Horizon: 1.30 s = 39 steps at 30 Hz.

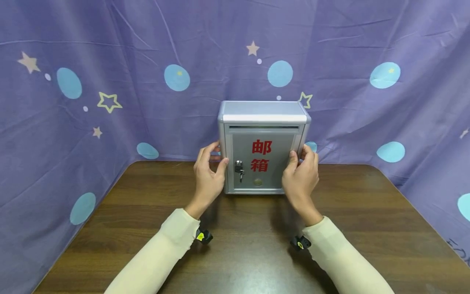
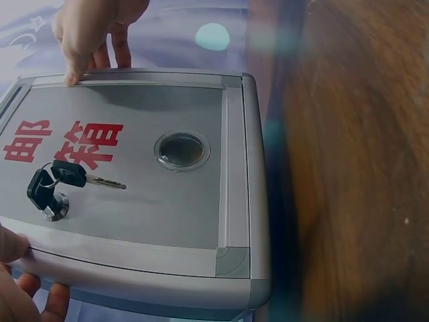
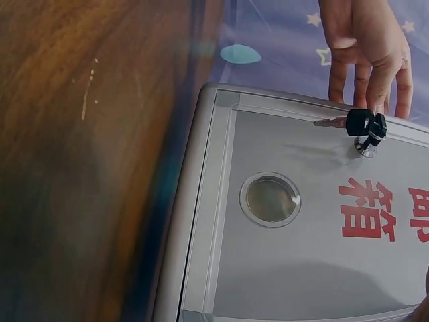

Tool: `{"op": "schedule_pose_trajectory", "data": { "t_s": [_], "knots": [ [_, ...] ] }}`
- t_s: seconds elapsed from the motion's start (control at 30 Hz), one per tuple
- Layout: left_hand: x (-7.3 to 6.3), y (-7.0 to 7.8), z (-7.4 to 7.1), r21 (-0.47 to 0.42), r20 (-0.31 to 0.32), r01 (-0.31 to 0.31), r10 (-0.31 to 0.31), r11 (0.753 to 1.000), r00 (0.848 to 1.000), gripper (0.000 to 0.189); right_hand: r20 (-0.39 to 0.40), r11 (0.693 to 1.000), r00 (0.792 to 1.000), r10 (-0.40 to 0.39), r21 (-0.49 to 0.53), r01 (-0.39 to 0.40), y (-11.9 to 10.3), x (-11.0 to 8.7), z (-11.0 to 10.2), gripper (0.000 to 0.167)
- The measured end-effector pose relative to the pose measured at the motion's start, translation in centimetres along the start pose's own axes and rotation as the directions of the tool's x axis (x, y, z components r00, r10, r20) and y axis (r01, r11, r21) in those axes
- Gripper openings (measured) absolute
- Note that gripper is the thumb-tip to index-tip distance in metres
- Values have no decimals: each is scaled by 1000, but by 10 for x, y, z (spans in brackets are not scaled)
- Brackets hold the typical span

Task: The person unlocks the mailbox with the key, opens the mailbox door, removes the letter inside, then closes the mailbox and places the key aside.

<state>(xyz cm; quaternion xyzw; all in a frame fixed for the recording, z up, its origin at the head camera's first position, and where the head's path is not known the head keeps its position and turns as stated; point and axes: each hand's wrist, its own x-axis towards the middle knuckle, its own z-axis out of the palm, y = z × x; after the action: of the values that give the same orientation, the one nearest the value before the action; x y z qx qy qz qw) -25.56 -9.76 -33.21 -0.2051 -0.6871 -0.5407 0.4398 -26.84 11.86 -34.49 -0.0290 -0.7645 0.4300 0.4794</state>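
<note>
A silver metal mailbox (image 1: pixel 242 143) with two red characters stands upright between my hands, its front facing me. My left hand (image 1: pixel 208 177) grips its left side, thumb on the front edge and fingers along the side wall. On the opposite side my right hand (image 1: pixel 302 177) holds it the same way, fingers partly hidden behind the wall. A narrow slot (image 1: pixel 263 129) runs under the lid. Keys (image 2: pixel 70 173) with black heads hang from the lock at the left of the door. Low on the door is a round window (image 3: pixel 269 199).
The brown wooden table (image 1: pixel 235 245) spreads below and in front of the box. Behind it hangs a purple curtain (image 1: pixel 220 49) with stars and blue dots. Black wrist devices (image 1: pixel 204 236) sit below both sleeves.
</note>
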Motion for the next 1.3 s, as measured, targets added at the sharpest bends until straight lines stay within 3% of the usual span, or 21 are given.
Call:
{"op": "schedule_pose_trajectory", "data": {
  "t_s": [0.43,0.9,1.3],
  "knots": [
    [-10,-45,3,-1,-10,11,-11,1000,1000,50,-24,1000,1000,-18,2,18,7,-6,7,35],
    [-12,-50,2,28,32,38,-39,999,999,50,-1,1000,1000,1,4,-1,13,-6,10,35],
    [-11,-50,4,15,17,42,-42,999,999,51,36,999,999,0,34,-1,17,-2,10,37]
  ]
}}
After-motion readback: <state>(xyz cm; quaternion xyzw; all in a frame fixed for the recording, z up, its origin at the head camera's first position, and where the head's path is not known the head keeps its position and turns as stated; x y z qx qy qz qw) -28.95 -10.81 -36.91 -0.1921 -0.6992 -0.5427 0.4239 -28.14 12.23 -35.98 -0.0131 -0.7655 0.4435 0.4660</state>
